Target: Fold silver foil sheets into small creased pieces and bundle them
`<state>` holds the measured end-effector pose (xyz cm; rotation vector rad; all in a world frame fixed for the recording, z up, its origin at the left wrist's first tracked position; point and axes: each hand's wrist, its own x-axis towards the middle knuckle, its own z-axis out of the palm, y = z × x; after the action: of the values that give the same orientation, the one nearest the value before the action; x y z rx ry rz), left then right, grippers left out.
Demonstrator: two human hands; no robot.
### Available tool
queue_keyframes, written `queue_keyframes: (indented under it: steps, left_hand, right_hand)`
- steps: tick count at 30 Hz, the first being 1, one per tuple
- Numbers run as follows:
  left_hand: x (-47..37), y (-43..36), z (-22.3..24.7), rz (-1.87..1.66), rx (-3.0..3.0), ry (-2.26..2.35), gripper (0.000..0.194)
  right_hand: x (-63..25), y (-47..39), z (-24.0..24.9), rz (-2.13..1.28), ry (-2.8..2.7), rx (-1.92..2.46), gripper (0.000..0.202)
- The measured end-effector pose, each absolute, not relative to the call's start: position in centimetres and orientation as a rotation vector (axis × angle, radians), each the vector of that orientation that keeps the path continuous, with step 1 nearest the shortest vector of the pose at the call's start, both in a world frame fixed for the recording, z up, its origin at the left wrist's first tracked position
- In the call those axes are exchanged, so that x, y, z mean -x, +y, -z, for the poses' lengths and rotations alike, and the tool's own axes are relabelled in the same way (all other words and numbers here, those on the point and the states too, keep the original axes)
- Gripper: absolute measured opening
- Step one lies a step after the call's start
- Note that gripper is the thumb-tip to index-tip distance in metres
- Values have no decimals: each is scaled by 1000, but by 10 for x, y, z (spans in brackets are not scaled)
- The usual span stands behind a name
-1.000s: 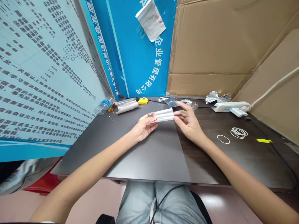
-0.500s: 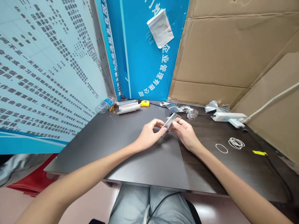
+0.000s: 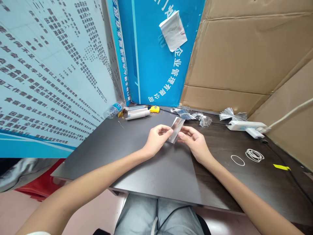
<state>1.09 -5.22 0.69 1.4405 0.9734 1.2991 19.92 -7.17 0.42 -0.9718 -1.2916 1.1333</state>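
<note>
A flat, shiny silver strip is held up over the table, tilted, with its top leaning away to the right. My left hand pinches its left edge between thumb and fingers. At the other edge, my right hand has its thumb and curled fingers closed on the strip. Whether the strip is one sheet or several layers, I cannot tell. Behind the hands lie silver bundles of thin strips, fanned out at their ends, and another fanned silver bundle is further right.
At the back left are a plastic bottle, silvery rolls and a yellow tape measure. To the right, a white power strip with cables, white rubber bands and a yellow scrap lie on the dark table.
The silver strip has turned, so its broad face now shows towards me. Both hands stay on it, and the whole view has shifted slightly.
</note>
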Motion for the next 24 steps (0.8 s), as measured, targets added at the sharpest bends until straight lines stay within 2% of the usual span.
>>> queue_keyframes:
  steps: [6, 12, 18, 24]
  left_hand:
    - [-13, -56, -6, -1252, -1386, 896, 30]
    - [-14, -62, -8, -1223, -1565, 892, 19]
    - [-10, -71, -22, -1224, -1693, 824, 19]
    - [-11, -71, -23, -1249, -1587, 756, 28]
  right_hand:
    - [-200, -72, -5, -1054, -1301, 962, 49]
    - [-199, -75, -9, -1001, -1403, 954, 35]
    - [-197, -80, -10, -964, -1526, 926, 27]
    - [-197, -83, -8, -863, -1629, 951, 25]
